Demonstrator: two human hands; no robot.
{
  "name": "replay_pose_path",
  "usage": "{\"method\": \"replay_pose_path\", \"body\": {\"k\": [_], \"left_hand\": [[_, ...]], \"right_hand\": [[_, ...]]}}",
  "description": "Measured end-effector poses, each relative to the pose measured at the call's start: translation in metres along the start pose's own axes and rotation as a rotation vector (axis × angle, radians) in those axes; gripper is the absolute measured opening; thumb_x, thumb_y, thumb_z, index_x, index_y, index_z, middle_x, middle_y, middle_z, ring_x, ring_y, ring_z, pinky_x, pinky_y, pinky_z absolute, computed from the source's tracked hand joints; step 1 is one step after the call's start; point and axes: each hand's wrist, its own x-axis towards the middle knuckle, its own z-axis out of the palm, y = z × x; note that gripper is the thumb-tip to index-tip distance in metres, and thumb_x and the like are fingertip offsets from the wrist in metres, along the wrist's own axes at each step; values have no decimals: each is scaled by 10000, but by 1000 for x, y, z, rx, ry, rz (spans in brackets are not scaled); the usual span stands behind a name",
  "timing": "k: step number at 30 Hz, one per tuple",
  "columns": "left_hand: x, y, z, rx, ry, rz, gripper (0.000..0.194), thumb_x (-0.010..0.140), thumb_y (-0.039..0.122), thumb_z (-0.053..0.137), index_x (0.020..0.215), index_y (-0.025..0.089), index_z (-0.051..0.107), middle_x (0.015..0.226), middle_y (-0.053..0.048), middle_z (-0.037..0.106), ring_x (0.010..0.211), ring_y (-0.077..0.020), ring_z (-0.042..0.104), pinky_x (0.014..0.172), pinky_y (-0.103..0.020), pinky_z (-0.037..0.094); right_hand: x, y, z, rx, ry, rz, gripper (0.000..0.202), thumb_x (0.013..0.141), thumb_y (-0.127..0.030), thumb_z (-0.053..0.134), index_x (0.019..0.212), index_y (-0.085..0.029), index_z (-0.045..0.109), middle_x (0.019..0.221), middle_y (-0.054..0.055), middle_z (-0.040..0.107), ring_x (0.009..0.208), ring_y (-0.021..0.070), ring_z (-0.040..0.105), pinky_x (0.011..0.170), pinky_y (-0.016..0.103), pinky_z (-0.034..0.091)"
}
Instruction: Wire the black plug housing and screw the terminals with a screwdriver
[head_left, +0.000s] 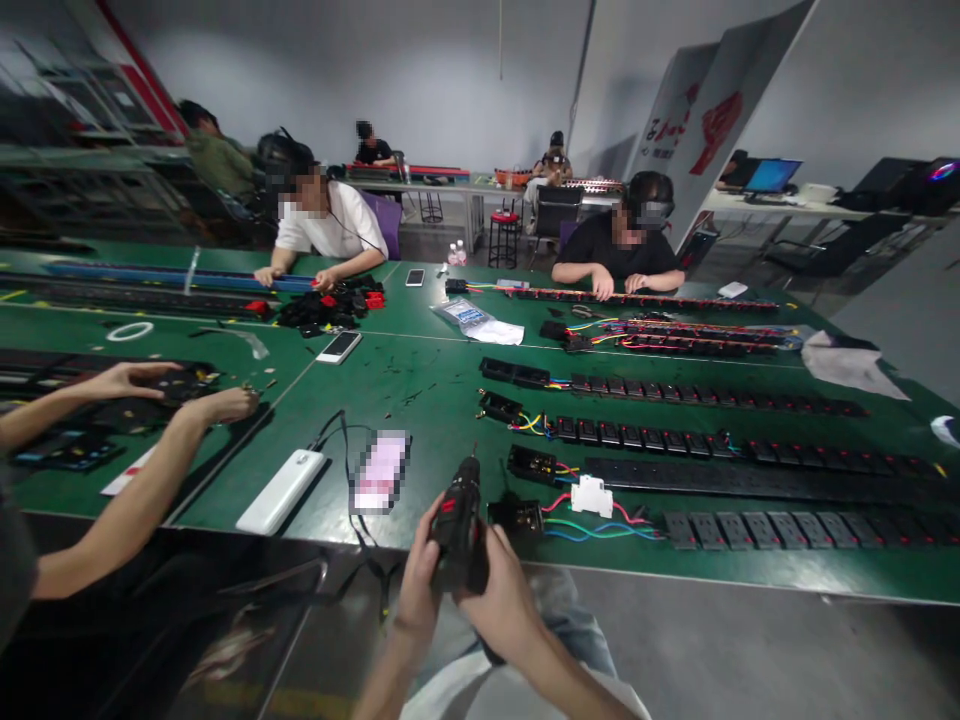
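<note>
Both my hands are closed round a black cordless drill (pixel 459 535) with red marks, its bit pointing away from me over the table's near edge. My left hand (pixel 420 572) grips the drill's left side. On the other side, my right hand (pixel 504 585) wraps the body and handle. Just right of the drill lies a black end box (pixel 516 516) whose red, blue and green wires lead to a black socket strip (pixel 757 530). A white breaker-like module (pixel 592 496) sits among these wires. Behind it is another open end box (pixel 534 463) beside a long black bar.
A white power bank (pixel 282 490) and a phone (pixel 381 472) with a cable lie left of the drill. Further socket strips (pixel 645 434) run across the green table (pixel 420 375). A co-worker's hands (pixel 225 405) are at the left; two people sit opposite.
</note>
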Motion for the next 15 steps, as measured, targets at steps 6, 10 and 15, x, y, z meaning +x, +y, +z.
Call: {"method": "replay_pose_path", "body": {"k": [6,10,15], "left_hand": [[41,6,-45,-246,125,-242,561,737,498,568,1217,208,546,1043,-64,666,967,-254,614,737,-321,522],[59,-3,-60,-225,182,-240,488,728,448,582,1140,187,595,990,-59,675,915,-227,621,670,-286,518],[74,-19,-73,-80,132,-193,498,726,455,591,1120,150,600,1083,-83,649,978,-230,598,731,-292,499]], "right_hand": [[44,8,54,-97,-72,66,617,682,-197,607,1259,-259,397,1144,59,490,1082,254,529,921,324,441],[60,19,76,-192,-55,98,720,728,-241,584,1372,-238,263,1200,90,453,1143,262,493,950,311,417],[64,30,79,-313,-70,53,739,767,-272,556,1422,-220,217,1254,109,437,1166,271,474,972,322,397]]}}
